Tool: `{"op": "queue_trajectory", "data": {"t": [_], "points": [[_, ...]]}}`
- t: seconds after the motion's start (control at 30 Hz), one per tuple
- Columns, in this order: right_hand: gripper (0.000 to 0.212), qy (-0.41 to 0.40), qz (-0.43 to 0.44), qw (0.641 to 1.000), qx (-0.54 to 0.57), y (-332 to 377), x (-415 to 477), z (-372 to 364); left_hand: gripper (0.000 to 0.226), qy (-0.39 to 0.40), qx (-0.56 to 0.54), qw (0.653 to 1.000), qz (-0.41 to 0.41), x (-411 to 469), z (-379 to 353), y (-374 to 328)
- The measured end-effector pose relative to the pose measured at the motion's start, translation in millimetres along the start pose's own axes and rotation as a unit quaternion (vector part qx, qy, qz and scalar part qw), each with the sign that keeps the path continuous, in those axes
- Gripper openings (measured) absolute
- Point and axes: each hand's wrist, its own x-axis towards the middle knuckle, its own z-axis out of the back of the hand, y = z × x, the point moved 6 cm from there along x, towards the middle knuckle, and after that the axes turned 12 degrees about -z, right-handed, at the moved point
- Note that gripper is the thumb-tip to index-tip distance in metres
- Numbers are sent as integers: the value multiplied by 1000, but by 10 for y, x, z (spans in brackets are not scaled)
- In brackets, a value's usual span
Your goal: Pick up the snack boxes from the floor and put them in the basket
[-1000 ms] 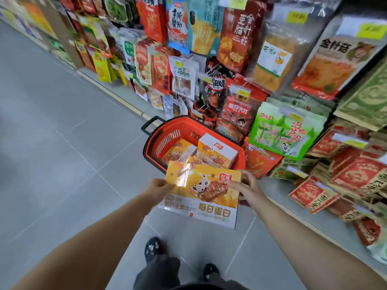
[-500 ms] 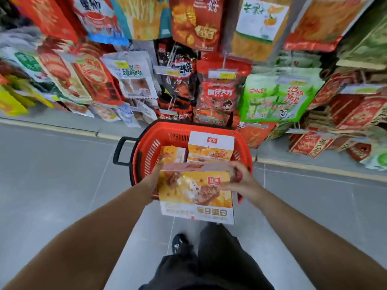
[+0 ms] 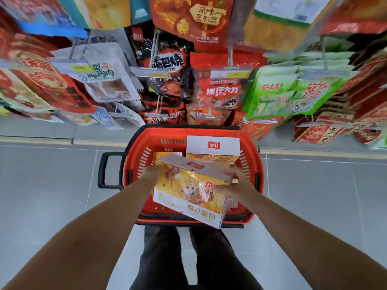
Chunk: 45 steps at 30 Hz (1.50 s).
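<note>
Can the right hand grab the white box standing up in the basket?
Probably not yet. The right hand is busy holding the yellow box, which hangs over the basket in front of the white box.

Hanging snack bags fill the upper half of the frame, crowded and overlapping. At centre hangs a red bag with a cartoon face (image 3: 222, 92); just left of it, a black bag with white lettering (image 3: 167, 63). A white chicken-snack bag (image 3: 102, 78) sits at upper left, and a bright green bag (image 3: 293, 95) at right — beyond it, stacked red packets (image 3: 320, 132). A grey tiled floor (image 3: 52, 185) spans the lower frame. Dark trousers (image 3: 163, 258) show at bottom centre.
</note>
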Motion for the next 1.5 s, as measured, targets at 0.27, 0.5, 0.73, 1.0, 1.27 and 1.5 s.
{"op": "queue_trajectory", "data": {"t": [0.27, 0.5, 0.73, 1.0, 1.27, 1.5], "points": [[51, -52, -117, 978, 165, -354, 717, -835, 39, 66, 175, 977, -106, 1234, 118, -318], [82, -78, -215, 904, 361, -605, 1248, -1737, 56, 93, 262, 958, -67, 1419, 78, 273], [51, -98, -271, 856, 430, -895, 1371, -2031, 74, 108, 66, 992, 23, 1423, -26, 845], [40, -61, -251, 927, 270, -759, 1423, -2064, 57, 139, 88, 984, 72, 1539, 30, 813], [12, -80, -226, 930, 279, -233, 717, -1710, 48, 184, 118, 976, 17, 709, -86, 322], [11, -174, -157, 857, 458, -261, -602, -1233, 19, 241, 114, 956, -124, -294, -26, -527]]}}
